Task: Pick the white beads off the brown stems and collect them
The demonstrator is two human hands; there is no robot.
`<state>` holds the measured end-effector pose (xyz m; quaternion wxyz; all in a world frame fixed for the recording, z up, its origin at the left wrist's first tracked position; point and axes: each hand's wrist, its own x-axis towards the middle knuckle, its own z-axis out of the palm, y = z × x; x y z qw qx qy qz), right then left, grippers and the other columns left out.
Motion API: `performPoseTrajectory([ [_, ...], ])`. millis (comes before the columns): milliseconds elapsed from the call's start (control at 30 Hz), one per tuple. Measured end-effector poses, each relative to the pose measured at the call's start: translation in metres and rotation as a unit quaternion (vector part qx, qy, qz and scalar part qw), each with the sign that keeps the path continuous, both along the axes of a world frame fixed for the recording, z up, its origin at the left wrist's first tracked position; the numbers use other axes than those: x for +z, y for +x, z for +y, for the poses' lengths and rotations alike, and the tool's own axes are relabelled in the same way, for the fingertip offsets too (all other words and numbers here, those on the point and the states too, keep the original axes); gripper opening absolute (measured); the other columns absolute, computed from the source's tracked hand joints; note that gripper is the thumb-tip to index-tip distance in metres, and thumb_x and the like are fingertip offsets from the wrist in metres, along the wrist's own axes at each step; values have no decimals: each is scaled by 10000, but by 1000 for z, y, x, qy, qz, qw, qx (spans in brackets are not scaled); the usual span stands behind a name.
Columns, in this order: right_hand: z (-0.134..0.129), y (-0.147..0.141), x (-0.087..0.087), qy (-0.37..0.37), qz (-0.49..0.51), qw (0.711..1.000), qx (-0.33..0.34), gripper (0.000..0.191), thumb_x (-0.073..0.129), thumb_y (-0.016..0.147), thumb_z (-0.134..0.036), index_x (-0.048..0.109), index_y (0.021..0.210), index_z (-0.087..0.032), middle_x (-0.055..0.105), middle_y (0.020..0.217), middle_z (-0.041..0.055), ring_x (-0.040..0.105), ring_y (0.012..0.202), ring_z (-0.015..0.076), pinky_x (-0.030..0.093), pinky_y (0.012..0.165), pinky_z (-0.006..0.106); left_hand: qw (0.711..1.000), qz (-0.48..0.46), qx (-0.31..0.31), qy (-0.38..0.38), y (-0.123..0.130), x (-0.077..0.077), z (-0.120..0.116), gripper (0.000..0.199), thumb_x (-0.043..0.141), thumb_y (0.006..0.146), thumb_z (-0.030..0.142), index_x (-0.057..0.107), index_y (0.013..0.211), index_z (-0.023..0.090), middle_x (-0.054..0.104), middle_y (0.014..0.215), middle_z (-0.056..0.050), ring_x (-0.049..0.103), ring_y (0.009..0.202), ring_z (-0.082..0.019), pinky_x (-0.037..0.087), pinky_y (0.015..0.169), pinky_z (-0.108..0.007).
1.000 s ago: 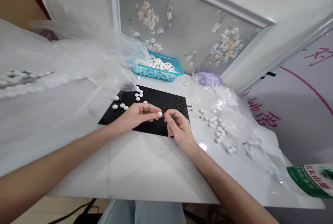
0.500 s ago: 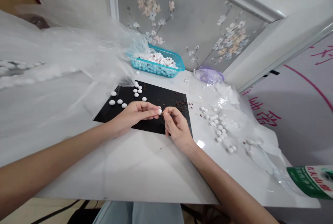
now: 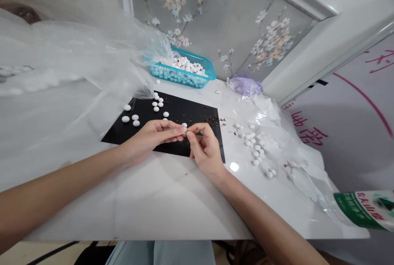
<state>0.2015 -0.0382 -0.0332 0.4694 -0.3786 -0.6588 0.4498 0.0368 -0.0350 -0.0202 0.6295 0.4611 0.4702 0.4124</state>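
Clear plastic sheeting point(image 3: 74, 58) bunches left of the black mat point(image 3: 184, 111), spilling off the desk point(image 3: 129, 211) and rising toward the mat's far left corner. Loose white pellets point(image 3: 135, 123) sit apart on the mat's left part, with a small cluster near its far edge.

Left hand point(image 3: 150, 137) lies over the mat's near edge, fingers curled, fingertips pinching a single white pellet point(image 3: 184, 130) above the mat's middle. Right hand point(image 3: 206, 150) meets it from the other side, thumb and forefinger closed at that same pellet, wrist resting near the mat's right edge.

Dark reddish flecks point(image 3: 211, 119) scatter on the mat's right part. Beyond the mat's far edge: a teal plastic basket point(image 3: 181, 77) heaped with pellets, and a purple plastic bag point(image 3: 244, 85) further right. Right of the mat, more pellets point(image 3: 256, 150) lie on plastic; further right, a green-labelled plastic package point(image 3: 360, 210) sits at the desk's corner.
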Motion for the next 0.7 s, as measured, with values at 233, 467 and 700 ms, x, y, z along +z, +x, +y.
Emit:
performPoseTrajectory([
  [233, 2, 2, 1, -24, 6, 999, 37, 175, 498, 862, -373, 491, 977, -241, 482, 813, -24, 443, 498, 38, 400, 353, 154, 1000, 1, -11, -4, -2, 2, 1, 235, 743, 631, 405, 718, 770, 218, 678, 755, -1, 609, 753, -118, 501, 790, -270],
  [467, 0, 1, 0, 35, -39, 998, 25, 142, 462, 884, -345, 473, 970, -232, 525, 823, -14, 476, 532, 50, 352, 410, 180, 999, 27, -17, 10, -3, 6, 2, 274, 737, 625, 423, 718, 785, 201, 684, 764, -24, 610, 731, -132, 514, 767, -293],
  [700, 25, 27, 6, 184, -227, 955, -54, 159, 450, 885, -309, 565, 949, -220, 552, 806, 9, 485, 593, 94, 410, 552, 234, 976, 172, -18, 130, -12, 14, 8, 268, 669, 692, 425, 687, 824, 192, 700, 808, -27, 630, 780, -159, 498, 758, -280],
])
